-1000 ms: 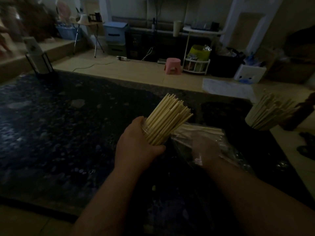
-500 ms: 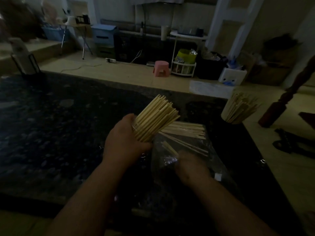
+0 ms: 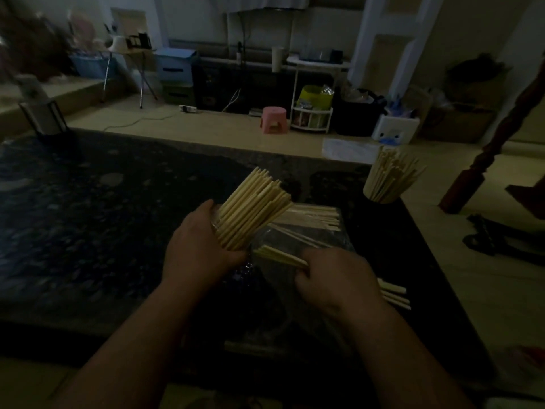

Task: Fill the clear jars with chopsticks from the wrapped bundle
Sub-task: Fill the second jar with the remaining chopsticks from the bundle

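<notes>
My left hand (image 3: 197, 249) grips a clear jar, mostly hidden by my fingers, tilted to the right and packed with pale wooden chopsticks (image 3: 253, 208). My right hand (image 3: 336, 278) is closed on a small bunch of chopsticks (image 3: 280, 255) whose tips point toward the jar's mouth and whose back ends stick out at the right. Behind both hands lies the clear plastic wrapper (image 3: 312, 231) with more chopsticks in it. A second jar (image 3: 386, 184), filled with chopsticks, stands at the table's right edge.
The dark speckled tabletop (image 3: 88, 216) stretches to the left. A black-framed holder (image 3: 41, 116) stands at its far left corner. Beyond the table are a pink stool (image 3: 272, 119) and shelves. A dark carved wooden post (image 3: 483, 160) leans at the right.
My right hand has pulled a small bunch of chopsticks out of the wrapper and lifted it toward the jar. The left hand and its jar stayed in place. The camera shifted right.
</notes>
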The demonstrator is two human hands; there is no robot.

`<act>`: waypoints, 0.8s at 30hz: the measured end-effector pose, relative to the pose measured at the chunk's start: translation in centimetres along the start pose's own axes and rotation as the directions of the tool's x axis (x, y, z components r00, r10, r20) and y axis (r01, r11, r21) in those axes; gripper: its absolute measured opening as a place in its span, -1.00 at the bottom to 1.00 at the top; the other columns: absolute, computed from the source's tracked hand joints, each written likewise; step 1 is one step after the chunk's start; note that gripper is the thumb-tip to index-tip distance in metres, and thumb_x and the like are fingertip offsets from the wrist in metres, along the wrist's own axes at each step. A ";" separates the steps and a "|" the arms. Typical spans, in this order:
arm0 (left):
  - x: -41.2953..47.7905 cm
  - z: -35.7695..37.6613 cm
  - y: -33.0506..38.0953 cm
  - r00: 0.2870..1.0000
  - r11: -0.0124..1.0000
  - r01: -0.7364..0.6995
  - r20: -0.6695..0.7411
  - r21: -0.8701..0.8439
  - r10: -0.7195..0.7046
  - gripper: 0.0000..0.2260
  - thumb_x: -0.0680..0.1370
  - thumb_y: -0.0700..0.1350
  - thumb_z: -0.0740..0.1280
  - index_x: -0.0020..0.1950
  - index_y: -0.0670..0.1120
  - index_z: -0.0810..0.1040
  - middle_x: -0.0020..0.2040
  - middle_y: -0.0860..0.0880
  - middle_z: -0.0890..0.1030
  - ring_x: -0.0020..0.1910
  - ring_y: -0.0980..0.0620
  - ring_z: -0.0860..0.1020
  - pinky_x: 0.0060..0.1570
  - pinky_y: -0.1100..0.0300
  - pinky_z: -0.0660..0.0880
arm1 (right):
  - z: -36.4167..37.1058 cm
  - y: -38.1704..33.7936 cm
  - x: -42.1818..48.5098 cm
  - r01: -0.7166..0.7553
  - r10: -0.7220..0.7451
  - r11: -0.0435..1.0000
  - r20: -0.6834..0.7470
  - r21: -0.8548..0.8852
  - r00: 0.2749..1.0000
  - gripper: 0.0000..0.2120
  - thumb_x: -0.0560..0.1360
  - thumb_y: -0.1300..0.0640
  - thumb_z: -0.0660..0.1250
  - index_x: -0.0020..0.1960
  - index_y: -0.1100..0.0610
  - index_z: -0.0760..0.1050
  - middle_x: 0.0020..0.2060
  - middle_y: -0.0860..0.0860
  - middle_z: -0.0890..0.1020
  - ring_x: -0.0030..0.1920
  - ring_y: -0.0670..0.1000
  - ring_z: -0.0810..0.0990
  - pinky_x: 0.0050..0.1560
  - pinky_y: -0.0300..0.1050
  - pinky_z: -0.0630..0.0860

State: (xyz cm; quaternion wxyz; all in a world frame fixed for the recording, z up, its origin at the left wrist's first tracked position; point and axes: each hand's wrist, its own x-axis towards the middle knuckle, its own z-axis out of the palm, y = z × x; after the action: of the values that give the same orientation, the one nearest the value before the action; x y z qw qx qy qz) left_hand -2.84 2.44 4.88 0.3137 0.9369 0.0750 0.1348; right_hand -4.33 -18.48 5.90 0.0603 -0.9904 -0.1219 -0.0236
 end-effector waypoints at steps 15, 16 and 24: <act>0.0 0.3 0.8 0.981 0.974 -0.193 0.054 0.120 0.188 -0.21 0.18 0.02 0.61 0.35 0.04 0.39 0.16 0.04 0.52 0.11 0.03 0.49 0.06 0.11 0.41 | -0.9 1.1 0.7 0.332 -0.020 0.911 -0.778 0.244 0.627 -0.69 0.58 -0.03 0.17 -0.14 0.15 0.55 -0.16 0.01 0.41 -0.28 0.00 0.44 -0.36 -0.10 0.42; 0.1 0.4 0.7 0.978 0.970 -0.203 0.068 0.135 0.196 -0.21 0.17 0.02 0.61 0.35 0.05 0.38 0.16 0.04 0.52 0.10 0.04 0.48 0.06 0.12 0.39 | -0.8 1.3 0.9 0.344 0.012 0.896 -0.789 0.281 0.615 -0.68 0.58 -0.02 0.18 -0.10 0.18 0.57 -0.14 0.00 0.41 -0.25 -0.05 0.42 -0.30 -0.14 0.43; 0.6 1.4 0.4 0.970 0.956 -0.231 0.119 0.179 0.212 -0.19 0.16 0.02 0.58 0.37 0.06 0.37 0.20 0.04 0.53 0.14 0.03 0.50 0.14 0.10 0.42 | -1.1 1.4 2.0 0.381 0.190 0.754 -0.733 0.534 0.653 -0.71 0.60 0.04 0.17 -0.01 0.17 0.62 -0.13 0.07 0.57 -0.08 -0.25 0.49 0.01 -0.49 0.33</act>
State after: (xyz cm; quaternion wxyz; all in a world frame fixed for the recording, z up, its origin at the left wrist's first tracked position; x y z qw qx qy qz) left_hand -1.86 1.47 4.19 0.2081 0.9707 -0.0335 0.1151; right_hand -2.04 -19.45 6.94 0.4421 -0.7952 -0.1421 -0.3899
